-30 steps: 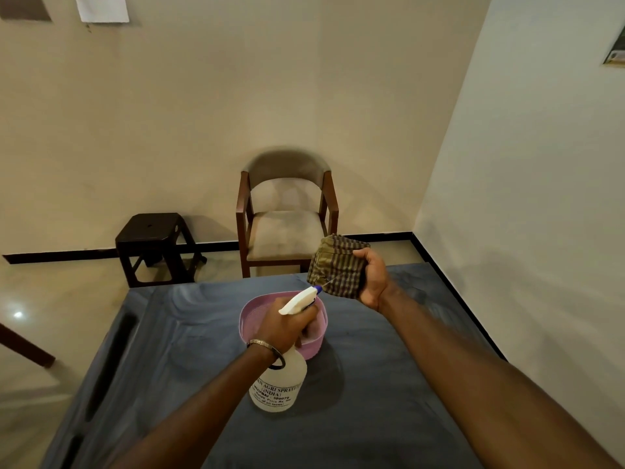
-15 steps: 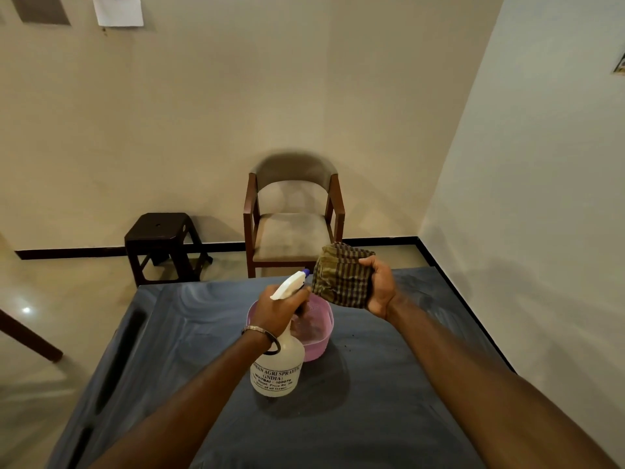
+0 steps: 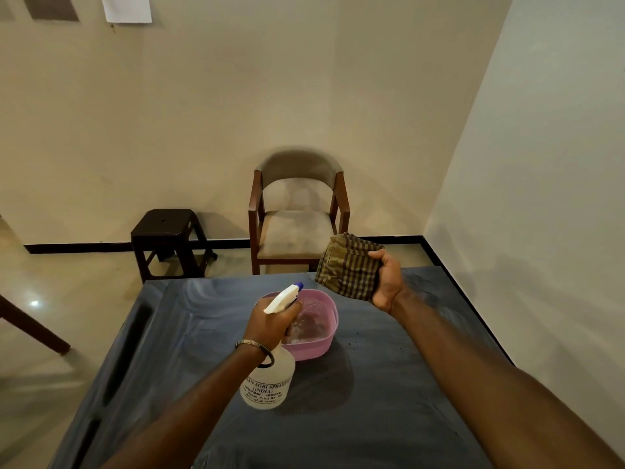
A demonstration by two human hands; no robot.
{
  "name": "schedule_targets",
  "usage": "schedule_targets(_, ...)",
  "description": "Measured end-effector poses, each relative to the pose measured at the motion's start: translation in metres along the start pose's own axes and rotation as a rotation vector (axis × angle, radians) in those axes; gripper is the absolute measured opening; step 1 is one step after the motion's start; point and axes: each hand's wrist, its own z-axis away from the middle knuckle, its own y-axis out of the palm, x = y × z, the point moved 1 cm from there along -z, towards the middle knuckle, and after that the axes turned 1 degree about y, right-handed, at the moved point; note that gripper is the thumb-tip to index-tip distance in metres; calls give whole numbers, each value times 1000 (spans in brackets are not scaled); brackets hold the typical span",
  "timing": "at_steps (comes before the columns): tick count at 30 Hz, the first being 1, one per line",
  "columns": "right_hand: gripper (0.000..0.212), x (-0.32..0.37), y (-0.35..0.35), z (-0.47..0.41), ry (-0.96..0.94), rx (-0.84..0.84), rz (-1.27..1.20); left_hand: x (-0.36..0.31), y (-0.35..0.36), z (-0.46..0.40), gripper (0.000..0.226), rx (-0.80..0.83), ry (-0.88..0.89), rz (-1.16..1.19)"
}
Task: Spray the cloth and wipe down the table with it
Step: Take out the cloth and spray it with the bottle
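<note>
My left hand [image 3: 270,321] is gripping the spray bottle [image 3: 269,377], fingers curled round its neck. My right hand [image 3: 387,282] is clutching the bunched cloth [image 3: 348,267], just beyond the nozzle, above the table [image 3: 389,384].

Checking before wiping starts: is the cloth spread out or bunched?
Bunched: the checked cloth sits wadded in the right hand, held above the table.

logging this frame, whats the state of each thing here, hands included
left hand: grips spray bottle
right hand: grips cloth
spray bottle: held up, nozzle toward cloth
cloth: bunched, held above table
pink basket: upright on table
table: not yet being wiped
</note>
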Motion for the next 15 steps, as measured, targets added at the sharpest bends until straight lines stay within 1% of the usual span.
schedule_targets(4,51,0,2,-3,-14,-24,-23,3,-1,7,13,21,32,11)
schedule_targets(7,50,-1,2,-4,-18,-35,-21,7,0,11,8,22,20,-4)
schedule_targets(11,43,-2,3,-3,-24,-38,-36,5,6,18,14,57,23,-5)
schedule_targets(15,40,-2,6,-4,-28,-36,-54,4,7,22,14,110,42,-11)
